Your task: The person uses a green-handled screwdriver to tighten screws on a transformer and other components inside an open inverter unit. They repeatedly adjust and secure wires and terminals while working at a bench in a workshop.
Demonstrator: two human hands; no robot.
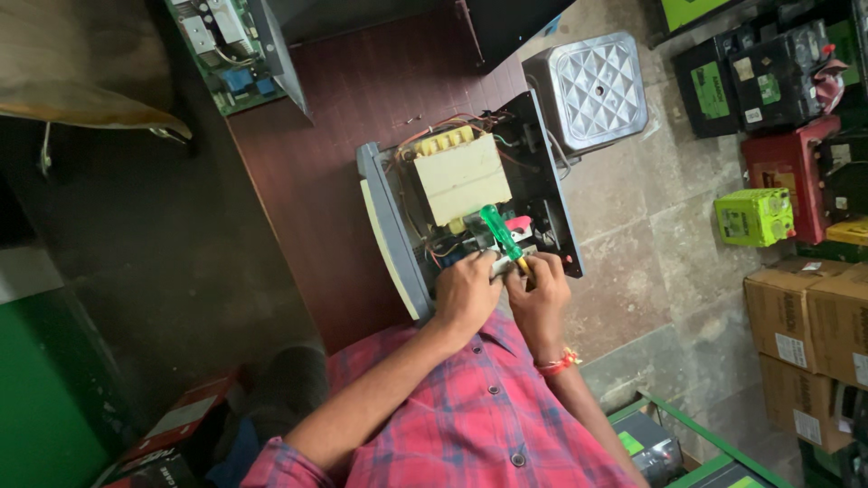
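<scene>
Circuit board (233, 50): far left, at the tabletop (307, 181) edge.
Open casing (470, 203): mid-tabletop, transformer (461, 178) inside.
Left hand (466, 291): curled over casing's near end; contents hidden.
Right hand (538, 291): closed around green screwdriver (502, 233).
Batteries (755, 217): floor, right.

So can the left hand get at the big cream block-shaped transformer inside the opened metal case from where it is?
Probably yes: the left hand rests at the case's near end, and the cream transformer lies uncovered just beyond it, past the green-handled screwdriver.
</scene>
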